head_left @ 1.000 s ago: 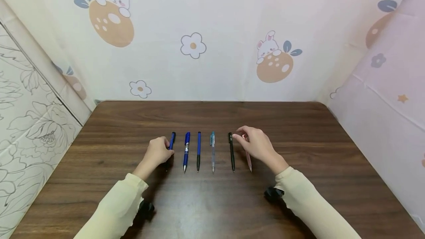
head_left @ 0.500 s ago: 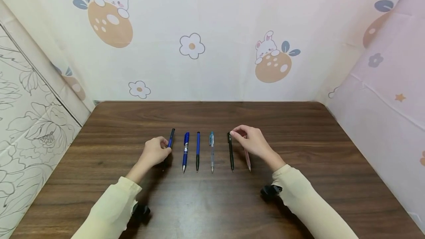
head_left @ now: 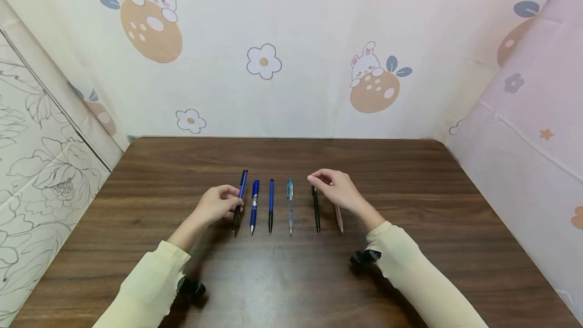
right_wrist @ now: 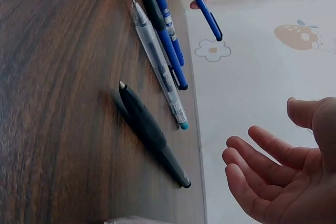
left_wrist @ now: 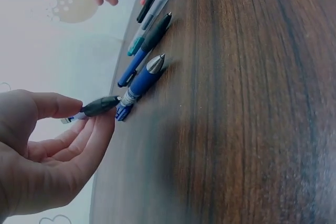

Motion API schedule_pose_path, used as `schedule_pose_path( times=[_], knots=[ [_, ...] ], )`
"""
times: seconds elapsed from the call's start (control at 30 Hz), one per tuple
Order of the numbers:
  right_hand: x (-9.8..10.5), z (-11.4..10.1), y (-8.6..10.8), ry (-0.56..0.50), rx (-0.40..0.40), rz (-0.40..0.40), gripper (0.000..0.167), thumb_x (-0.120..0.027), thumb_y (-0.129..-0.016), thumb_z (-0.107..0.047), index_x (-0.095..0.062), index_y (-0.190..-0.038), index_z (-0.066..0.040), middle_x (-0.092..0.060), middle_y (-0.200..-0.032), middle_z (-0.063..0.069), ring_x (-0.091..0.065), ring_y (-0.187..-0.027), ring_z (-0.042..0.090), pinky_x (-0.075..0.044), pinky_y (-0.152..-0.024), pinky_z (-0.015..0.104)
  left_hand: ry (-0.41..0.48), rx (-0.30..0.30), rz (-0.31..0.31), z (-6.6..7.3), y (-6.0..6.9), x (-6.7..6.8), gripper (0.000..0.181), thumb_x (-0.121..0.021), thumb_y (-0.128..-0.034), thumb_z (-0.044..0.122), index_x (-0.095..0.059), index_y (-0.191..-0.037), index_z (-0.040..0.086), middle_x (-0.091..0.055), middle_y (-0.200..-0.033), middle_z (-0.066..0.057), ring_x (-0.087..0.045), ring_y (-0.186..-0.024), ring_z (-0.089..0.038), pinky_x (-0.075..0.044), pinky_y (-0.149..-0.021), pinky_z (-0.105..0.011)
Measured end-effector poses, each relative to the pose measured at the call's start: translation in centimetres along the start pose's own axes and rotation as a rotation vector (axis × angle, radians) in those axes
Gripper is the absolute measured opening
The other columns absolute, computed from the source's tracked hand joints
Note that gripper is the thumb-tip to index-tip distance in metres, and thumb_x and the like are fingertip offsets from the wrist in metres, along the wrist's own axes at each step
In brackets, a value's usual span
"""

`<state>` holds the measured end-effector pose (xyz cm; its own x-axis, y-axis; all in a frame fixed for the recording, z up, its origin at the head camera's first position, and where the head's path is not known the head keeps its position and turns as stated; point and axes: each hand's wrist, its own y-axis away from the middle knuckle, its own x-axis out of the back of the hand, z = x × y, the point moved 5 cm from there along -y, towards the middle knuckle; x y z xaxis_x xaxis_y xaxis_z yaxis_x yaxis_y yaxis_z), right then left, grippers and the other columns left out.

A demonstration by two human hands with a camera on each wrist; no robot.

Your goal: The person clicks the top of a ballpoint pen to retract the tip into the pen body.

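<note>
My left hand [head_left: 217, 203] pinches a blue pen with a black grip [head_left: 243, 185] between thumb and fingers; in the left wrist view the pen's black grip [left_wrist: 101, 106] points towards the other pens. Just right of it lies a blue pen with a silver tip [head_left: 254, 210], then a slim blue-and-black pen [head_left: 271, 201] and a clear pen with a teal top [head_left: 290, 207]. My right hand [head_left: 337, 188] hovers over the top of a black pen [head_left: 317, 216], apart from it in the right wrist view, its fingers [right_wrist: 252, 153] loosely bent and holding nothing. Partly beneath that hand lies a pink pen [head_left: 339, 220].
The pens lie roughly side by side on a dark wooden table [head_left: 410, 176]. Behind its far edge hangs a pale curtain [head_left: 309, 95] printed with rabbits and flowers. Black wrist devices [head_left: 191, 290] sit under both sleeves.
My left hand has lifted the blue pen off the table and brought it right, close to the silver-tipped pen. The right hand has shifted left from the pink pen to over the black one.
</note>
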<state>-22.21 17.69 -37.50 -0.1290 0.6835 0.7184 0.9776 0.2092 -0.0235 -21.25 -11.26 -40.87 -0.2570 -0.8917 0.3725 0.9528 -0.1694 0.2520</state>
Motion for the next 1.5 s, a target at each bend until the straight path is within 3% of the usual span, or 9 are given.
schedule_pose_path(
  times=[0.1,0.33,0.47,0.63,0.83,1.23,1.5],
  knots=[
    [-0.2,-0.2,-0.1,-0.036,-0.004,-0.014,0.036,-0.055,-0.097,-0.04,-0.068,-0.113,-0.011,-0.073,-0.101,0.014,-0.067,-0.091,0.023,-0.053,-0.071,0.028,0.046,-0.009,-0.03,0.0,-0.1,-0.1,0.025,-0.056,-0.092,0.003,-0.056,-0.113,-0.011,-0.071,-0.099,-0.023,-0.071,-0.081,-0.018,-0.062,-0.073,-0.035],
    [-0.7,-0.5,-0.2,-0.149,-0.01,-0.064,0.04,-0.053,-0.099,-0.036,-0.065,-0.115,-0.002,-0.071,-0.11,0.019,-0.068,-0.1,0.033,-0.059,-0.082,0.044,0.151,-0.021,-0.113,0.0,-0.3,-0.5,0.03,-0.055,-0.0932,0.003,-0.052,-0.117,-0.015,-0.071,-0.1,-0.022,-0.071,-0.083,-0.016,-0.061,-0.08,-0.033],
    [-0.9,-0.7,-0.2,-0.149,-0.011,-0.064,0.038,-0.053,-0.099,-0.035,-0.066,-0.113,-0.003,-0.071,-0.109,0.019,-0.068,-0.099,0.033,-0.059,-0.08,0.041,0.242,-0.01,-0.158,-0.1,-0.2,-1.0,0.033,-0.054,-0.0929,0.002,-0.05,-0.12,-0.016,-0.073,-0.098,-0.015,-0.07,-0.083,-0.013,-0.06,-0.08,-0.029],
    [-1.1,-1.1,-0.2,-0.164,-0.003,-0.072,0.036,-0.053,-0.099,-0.034,-0.067,-0.111,-0.004,-0.072,-0.109,0.017,-0.067,-0.098,0.033,-0.06,-0.076,0.036,0.305,0.034,-0.16,-0.3,-0.2,-1.3,0.034,-0.058,-0.0918,0.003,-0.052,-0.12,-0.015,-0.073,-0.096,-0.011,-0.069,-0.082,-0.01,-0.06,-0.08,-0.026],
    [-1.3,-1.0,-0.1,-0.163,0.003,-0.079,0.039,-0.051,-0.099,-0.035,-0.066,-0.114,-0.001,-0.071,-0.11,0.017,-0.067,-0.1,0.033,-0.06,-0.076,0.034,0.33,0.055,-0.161,-0.1,-0.3,-1.6,0.035,-0.06,-0.0921,0.005,-0.053,-0.121,-0.014,-0.073,-0.093,-0.008,-0.07,-0.084,-0.01,-0.06,-0.084,-0.028],
    [-1.9,-1.3,0.7,-0.211,-0.023,-0.097,0.038,-0.052,-0.099,-0.036,-0.065,-0.115,-0.004,-0.071,-0.112,0.017,-0.069,-0.097,0.033,-0.059,-0.081,0.041,0.438,0.024,-0.224,0.3,-0.2,-2.6,0.034,-0.054,-0.0936,-0.001,-0.048,-0.123,-0.019,-0.07,-0.085,0.001,-0.069,-0.083,-0.009,-0.059,-0.084,-0.026],
    [-2.8,-1.9,0.2,-0.264,-0.015,-0.1,0.04,-0.053,-0.099,-0.036,-0.065,-0.114,-0.001,-0.07,-0.11,0.02,-0.068,-0.097,0.035,-0.059,-0.081,0.043,0.408,0.003,-0.256,1.1,0.2,-3.3,0.035,-0.053,-0.0939,0.0,-0.047,-0.123,-0.018,-0.071,-0.097,-0.008,-0.069,-0.087,-0.009,-0.058,-0.089,-0.028]
  ],
)
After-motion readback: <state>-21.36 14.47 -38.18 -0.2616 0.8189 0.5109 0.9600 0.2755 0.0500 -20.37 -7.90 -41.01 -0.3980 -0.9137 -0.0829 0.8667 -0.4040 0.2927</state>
